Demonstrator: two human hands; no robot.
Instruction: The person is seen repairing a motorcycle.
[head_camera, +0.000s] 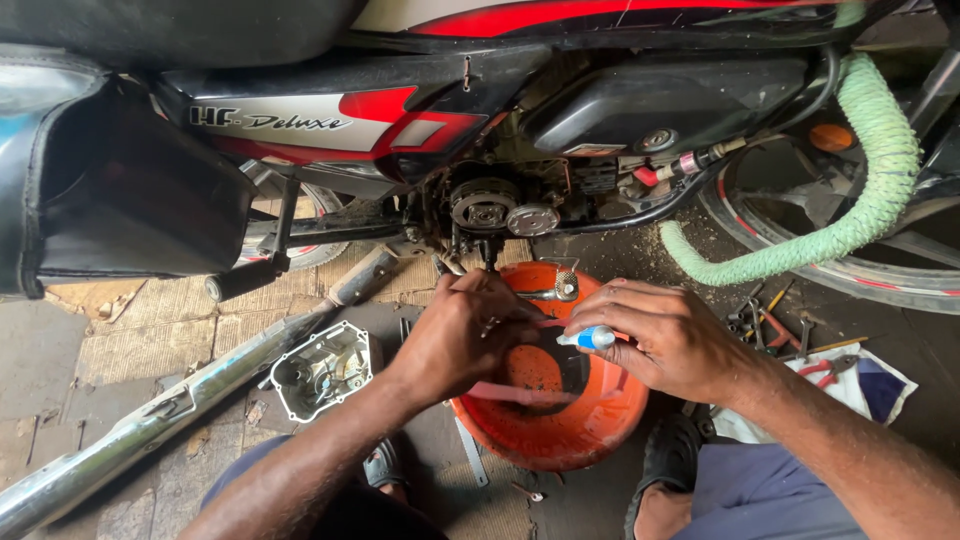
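The small white tube with a blue cap (588, 339) sits pinched between thumb and fingertips of the right hand (668, 345), held level over the orange basin (560, 440), its nozzle end pointing toward the left hand (462, 335). The left hand's fingers are curled tight around a small metal part that is mostly hidden, so its kind cannot be told; the two hands almost touch above the basin's far rim. Holding the work there appears to keep drips and loose bits falling into the basin, which already holds dark residue and a metal piece (556, 288) at its upper edge. Directly above, the motorcycle's exposed engine side (492, 208) shows round gears with the cover removed; that cover (325, 368) lies inside-up on the floor to the left, just beside the basin. A chrome exhaust pipe (150, 425) runs diagonally across the lower left, bounding that side. To the right, pliers and screwdrivers (800, 345) lie on a cloth within reach of the right forearm. A green ribbed hose (850, 200) curves down in front of the wheel. Open room is narrow: the person's knees and sandalled feet close in the basin from below, the engine from above.
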